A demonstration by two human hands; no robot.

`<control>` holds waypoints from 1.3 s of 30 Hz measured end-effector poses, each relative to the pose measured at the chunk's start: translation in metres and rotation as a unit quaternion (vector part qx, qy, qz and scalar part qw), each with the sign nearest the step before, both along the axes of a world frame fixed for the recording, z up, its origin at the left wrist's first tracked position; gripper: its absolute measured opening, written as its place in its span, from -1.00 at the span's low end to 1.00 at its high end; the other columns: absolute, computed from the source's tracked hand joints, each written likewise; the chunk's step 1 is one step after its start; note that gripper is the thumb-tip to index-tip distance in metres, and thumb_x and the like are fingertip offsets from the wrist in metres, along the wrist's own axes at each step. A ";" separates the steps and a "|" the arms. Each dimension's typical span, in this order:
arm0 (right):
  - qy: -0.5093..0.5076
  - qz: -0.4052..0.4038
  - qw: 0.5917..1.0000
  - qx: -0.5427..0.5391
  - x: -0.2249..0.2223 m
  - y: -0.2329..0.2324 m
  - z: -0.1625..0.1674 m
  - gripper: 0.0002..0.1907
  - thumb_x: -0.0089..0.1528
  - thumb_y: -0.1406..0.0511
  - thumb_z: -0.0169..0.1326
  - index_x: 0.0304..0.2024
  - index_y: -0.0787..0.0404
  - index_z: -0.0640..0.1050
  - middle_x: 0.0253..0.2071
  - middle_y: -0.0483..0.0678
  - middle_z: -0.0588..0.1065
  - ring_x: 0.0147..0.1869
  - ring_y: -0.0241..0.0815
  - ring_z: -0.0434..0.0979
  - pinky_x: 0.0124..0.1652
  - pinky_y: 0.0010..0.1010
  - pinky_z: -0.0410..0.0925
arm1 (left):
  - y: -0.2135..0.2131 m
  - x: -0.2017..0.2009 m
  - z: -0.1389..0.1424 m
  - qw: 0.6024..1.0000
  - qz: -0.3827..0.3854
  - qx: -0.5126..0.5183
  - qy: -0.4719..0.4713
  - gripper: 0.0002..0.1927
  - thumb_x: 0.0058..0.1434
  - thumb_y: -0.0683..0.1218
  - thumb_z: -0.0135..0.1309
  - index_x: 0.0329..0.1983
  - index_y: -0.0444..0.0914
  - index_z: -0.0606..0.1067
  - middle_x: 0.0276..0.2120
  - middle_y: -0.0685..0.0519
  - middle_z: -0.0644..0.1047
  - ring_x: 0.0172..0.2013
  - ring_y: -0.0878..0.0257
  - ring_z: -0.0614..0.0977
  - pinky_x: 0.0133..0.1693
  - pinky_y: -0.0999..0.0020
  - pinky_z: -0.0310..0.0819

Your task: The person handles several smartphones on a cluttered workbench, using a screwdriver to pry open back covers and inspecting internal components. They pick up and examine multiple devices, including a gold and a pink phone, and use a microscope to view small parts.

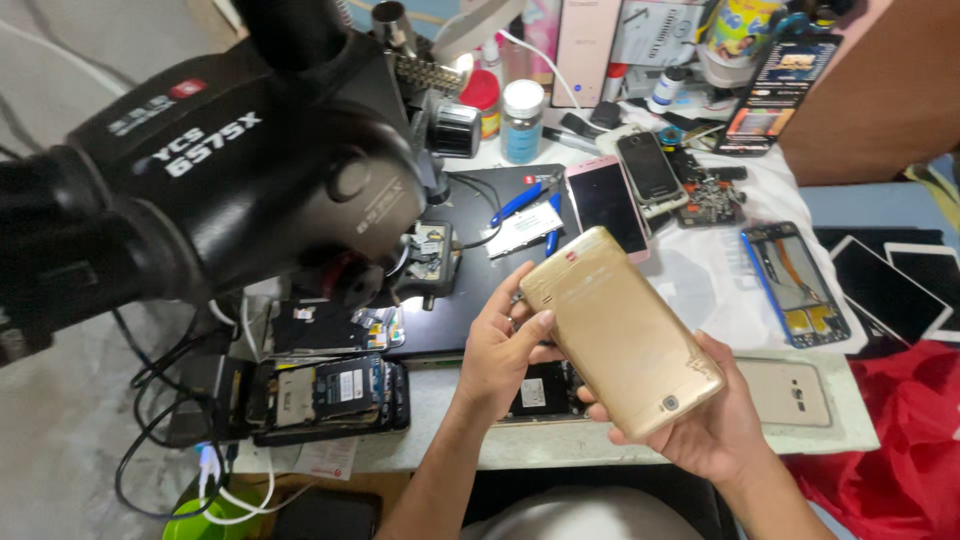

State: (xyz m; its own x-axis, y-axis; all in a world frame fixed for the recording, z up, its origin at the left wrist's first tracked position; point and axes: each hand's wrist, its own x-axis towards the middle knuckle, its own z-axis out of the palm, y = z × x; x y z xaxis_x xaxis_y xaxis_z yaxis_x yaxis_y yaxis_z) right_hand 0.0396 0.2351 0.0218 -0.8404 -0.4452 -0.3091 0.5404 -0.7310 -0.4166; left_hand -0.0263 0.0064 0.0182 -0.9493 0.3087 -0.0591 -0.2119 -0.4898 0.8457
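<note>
Both hands hold a gold phone (620, 335) back-up above the worktop's (700, 290) near edge: the right hand (705, 425) cradles its camera end from below, the left hand (500, 350) pinches the other end, thumb along the edge. This looks like inspecting the back cover. Beyond lie opened phones (330, 395), blue pliers (525, 205) and a microscope (220, 160).

At the centre of the frame I hold a gold phone (620, 330), back up, between my left hand (500, 350) and my right hand (705, 425), above the worktop (700, 290). A black microscope (230, 170) fills the upper left; a pink phone (608, 205) lies beyond.
</note>
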 end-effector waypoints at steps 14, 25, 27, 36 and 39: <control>0.084 -0.113 0.943 0.300 -0.026 0.009 -0.012 -0.38 0.42 0.08 -0.16 0.32 0.45 0.36 0.08 0.12 0.51 0.04 -0.15 0.49 -0.06 -0.25 0.34 | -0.009 0.010 -0.007 0.990 0.137 -0.010 -0.039 -0.45 0.29 -0.28 -0.01 0.35 -0.34 0.21 0.03 -0.12 0.54 -0.12 0.17 0.69 -0.21 0.28 0.75; 0.059 -0.092 0.971 0.211 -0.053 0.015 -0.009 -0.23 0.45 -0.11 -0.29 0.32 0.43 0.39 0.08 0.09 0.56 0.03 -0.20 0.53 -0.07 -0.33 0.33 | -0.010 -0.002 -0.020 0.985 0.161 0.027 -0.065 -0.45 0.36 -0.28 -0.10 0.41 -0.40 0.16 0.11 -0.20 0.53 -0.06 0.10 0.68 -0.18 0.28 0.70; 0.062 -0.081 0.970 0.223 -0.057 0.017 -0.010 -0.22 0.45 -0.12 -0.30 0.33 0.42 0.39 0.08 0.08 0.56 0.05 -0.20 0.52 -0.04 -0.31 0.33 | -0.011 -0.003 -0.021 0.986 0.147 0.059 -0.058 -0.43 0.39 -0.28 -0.14 0.46 -0.40 0.11 0.16 -0.21 0.52 -0.03 0.06 0.68 -0.17 0.29 0.68; 0.042 -0.091 0.961 0.259 -0.074 0.021 -0.005 -0.49 0.44 0.18 -0.14 0.25 0.49 0.40 0.07 0.12 0.55 0.07 -0.17 0.58 0.06 -0.34 0.42 | -0.014 0.002 -0.012 0.989 0.128 0.045 -0.056 -0.41 0.40 -0.31 -0.19 0.50 -0.38 0.06 0.16 -0.20 0.49 0.02 0.06 0.66 -0.05 0.25 0.67; 0.040 -0.056 0.958 0.278 -0.080 0.020 -0.003 -0.57 0.35 0.34 -0.05 0.24 0.42 0.42 0.06 0.07 0.55 0.03 -0.23 0.59 -0.01 -0.40 0.45 | -0.015 0.005 -0.004 0.990 0.132 0.012 -0.058 -0.43 0.36 -0.32 -0.14 0.43 -0.38 0.10 0.14 -0.16 0.49 0.01 0.06 0.65 -0.01 0.18 0.67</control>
State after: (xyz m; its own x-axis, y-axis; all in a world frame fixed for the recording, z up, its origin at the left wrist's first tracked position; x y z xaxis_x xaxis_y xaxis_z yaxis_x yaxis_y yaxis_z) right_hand -0.0402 0.2552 0.0192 -0.9046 -0.1356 -0.4041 0.4207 -0.4359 -0.7956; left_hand -0.0214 -0.0084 0.0143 -0.9842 0.0544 -0.1686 -0.1699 -0.5608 0.8103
